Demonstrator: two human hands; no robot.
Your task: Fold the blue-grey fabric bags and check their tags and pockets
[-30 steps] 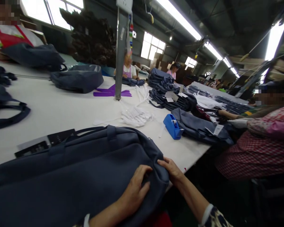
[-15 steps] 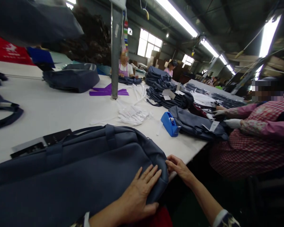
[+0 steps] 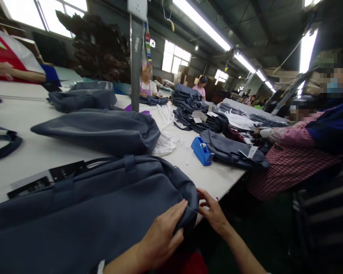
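Observation:
A large dark blue bag [image 3: 103, 213] lies across the near part of the white table [image 3: 214, 182], with a strap loop on its upper edge. Its right end is between my hands. My left hand [image 3: 162, 232] grips the lower corner of that end, thumb below and fingers on top. At the end's outer side, my right hand [image 3: 213, 213] touches the bag with bent, slightly parted fingers; their tips are partly hidden behind the edge. A black and grey card [image 3: 45, 179] sticks out behind the bag.
Just behind lies another dark blue bag [image 3: 103, 131]. A blue tape dispenser [image 3: 202, 151] stands beside a folded bag [image 3: 234, 150]. A metal post [image 3: 135, 64] rises from the table. Piled bags [image 3: 200, 116] lie farther back. People are at the right, far side and upper left.
A second bag now lies on the table behind mine, covering the purple strips and white bundle partly. My left fingers have drawn together and curled over the corner.

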